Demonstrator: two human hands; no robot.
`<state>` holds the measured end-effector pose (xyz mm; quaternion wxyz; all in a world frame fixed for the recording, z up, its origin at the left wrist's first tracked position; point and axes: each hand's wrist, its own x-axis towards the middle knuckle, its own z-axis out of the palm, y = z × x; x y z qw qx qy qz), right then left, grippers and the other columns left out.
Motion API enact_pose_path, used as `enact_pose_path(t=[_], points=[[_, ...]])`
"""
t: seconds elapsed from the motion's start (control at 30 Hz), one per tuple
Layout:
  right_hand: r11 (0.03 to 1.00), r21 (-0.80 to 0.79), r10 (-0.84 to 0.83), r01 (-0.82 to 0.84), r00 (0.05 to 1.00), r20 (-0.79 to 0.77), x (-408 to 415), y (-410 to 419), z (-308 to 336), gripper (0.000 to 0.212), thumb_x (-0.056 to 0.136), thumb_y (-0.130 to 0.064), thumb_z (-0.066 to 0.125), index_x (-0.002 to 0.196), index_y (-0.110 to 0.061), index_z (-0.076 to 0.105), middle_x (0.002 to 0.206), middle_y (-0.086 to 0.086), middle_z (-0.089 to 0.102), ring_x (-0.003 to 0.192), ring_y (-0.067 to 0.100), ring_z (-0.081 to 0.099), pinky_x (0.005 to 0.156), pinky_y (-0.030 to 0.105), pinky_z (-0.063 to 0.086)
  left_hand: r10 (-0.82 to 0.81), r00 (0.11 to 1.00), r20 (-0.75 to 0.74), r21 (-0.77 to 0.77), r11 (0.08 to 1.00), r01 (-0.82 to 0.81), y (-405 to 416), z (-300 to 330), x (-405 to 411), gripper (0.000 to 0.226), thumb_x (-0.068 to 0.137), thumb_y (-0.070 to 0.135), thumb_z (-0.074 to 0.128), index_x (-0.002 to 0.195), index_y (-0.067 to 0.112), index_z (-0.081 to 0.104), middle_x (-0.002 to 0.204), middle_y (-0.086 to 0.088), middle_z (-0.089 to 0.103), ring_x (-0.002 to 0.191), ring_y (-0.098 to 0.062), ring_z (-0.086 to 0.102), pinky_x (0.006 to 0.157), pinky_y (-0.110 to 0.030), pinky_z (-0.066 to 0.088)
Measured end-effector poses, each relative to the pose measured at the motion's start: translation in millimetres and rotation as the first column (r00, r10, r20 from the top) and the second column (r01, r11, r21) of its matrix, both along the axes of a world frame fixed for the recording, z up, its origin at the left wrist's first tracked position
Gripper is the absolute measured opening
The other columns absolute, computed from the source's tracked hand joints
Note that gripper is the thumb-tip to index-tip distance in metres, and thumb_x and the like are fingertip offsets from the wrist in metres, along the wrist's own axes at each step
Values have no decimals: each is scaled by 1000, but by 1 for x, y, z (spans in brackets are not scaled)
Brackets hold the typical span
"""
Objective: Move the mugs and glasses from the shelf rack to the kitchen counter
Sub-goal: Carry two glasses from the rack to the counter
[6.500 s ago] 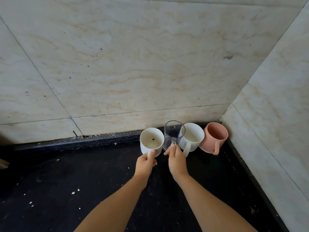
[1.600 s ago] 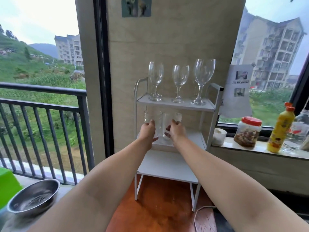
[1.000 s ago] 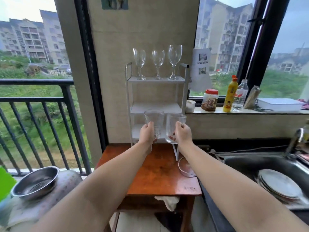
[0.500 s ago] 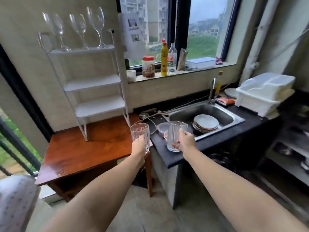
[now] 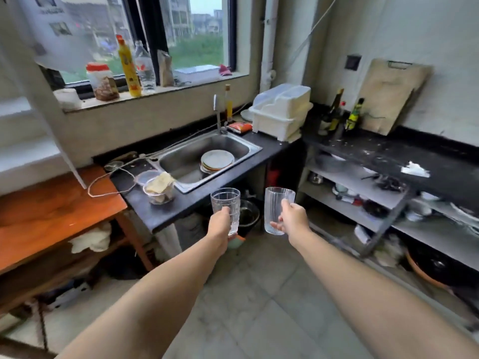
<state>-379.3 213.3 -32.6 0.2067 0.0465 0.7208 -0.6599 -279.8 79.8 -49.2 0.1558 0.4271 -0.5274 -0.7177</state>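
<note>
Mid-carry: left hand [image 5: 219,226] wrapped round a ribbed glass [image 5: 225,206], right hand [image 5: 292,218] gripping a smooth glass [image 5: 277,207], both upright over the floor. Dark table [image 5: 420,164] off at 2 o'clock, closer to the right hand.

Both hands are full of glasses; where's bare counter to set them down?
Right black counter: bare stretch between the bottles and the white scrap. The counter strip in front of the sink is narrow, crowded by bowls.
</note>
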Motion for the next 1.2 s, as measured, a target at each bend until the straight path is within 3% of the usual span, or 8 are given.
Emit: enact_pose_path(t=[0.13,0.27,0.43,0.53,0.67,0.73,0.87,1.2], points=[[989,16,-148,148,989,1,-24,85,-2,35,96,-27,45,66,-9,48,62,8,42,55,18,46,61,39,59,-119,993,26,6,993,119,82,-2,-39,24,92,25,41,94,10,58,71,-3,54,58,-18,48,60,-29,45],[959,23,-283,283,959,-11,-45,155,-5,36,97,-26,45,65,-8,47,62,7,42,56,17,46,51,34,54,-268,963,21,4,964,268,145,-6,-76,32,93,26,41,100,5,63,94,-14,62,77,-26,57,80,-42,51],[917,14,-400,400,916,42,-72,220,-8,31,97,-24,44,72,-6,49,64,9,43,56,18,46,66,42,56,-386,922,25,1,922,386,204,-8,-121,42,93,26,45,118,-5,60,70,-5,57,52,-17,50,55,-23,43],[892,27,-451,450,891,47,-93,249,-12,28,96,-25,45,80,-4,52,62,9,43,54,18,47,70,44,57,-442,897,19,39,896,441,232,-8,-153,46,93,26,46,122,-9,56,90,-24,69,80,-43,64,55,-22,41],[867,18,-498,497,866,55,-136,282,-14,29,97,-27,45,78,-5,52,63,8,44,55,18,48,72,45,58,-532,846,16,24,846,532,263,-7,-205,32,91,27,47,108,5,63,66,-4,51,51,-15,46,64,-26,45],[858,15,-513,513,857,54,-159,298,-12,30,97,-27,45,76,-7,51,63,8,43,55,18,47,73,45,58,-574,819,23,-4,819,574,278,-6,-236,15,92,25,45,92,13,55,60,0,43,49,-13,38,54,-21,38],[815,21,-579,579,814,49,-203,334,-5,30,96,-25,46,70,-10,48,64,8,44,56,18,48,75,46,59,-644,764,51,-34,763,645,308,2,-300,28,92,23,41,65,15,45,60,0,36,52,-13,31,53,-22,31],[699,113,-712,706,702,17,-282,457,-9,32,96,-27,42,70,-9,47,67,8,44,59,25,62,88,54,55,-784,615,81,12,618,786,434,2,-424,21,94,27,37,90,10,49,72,-4,43,71,-19,44,84,-36,46]])
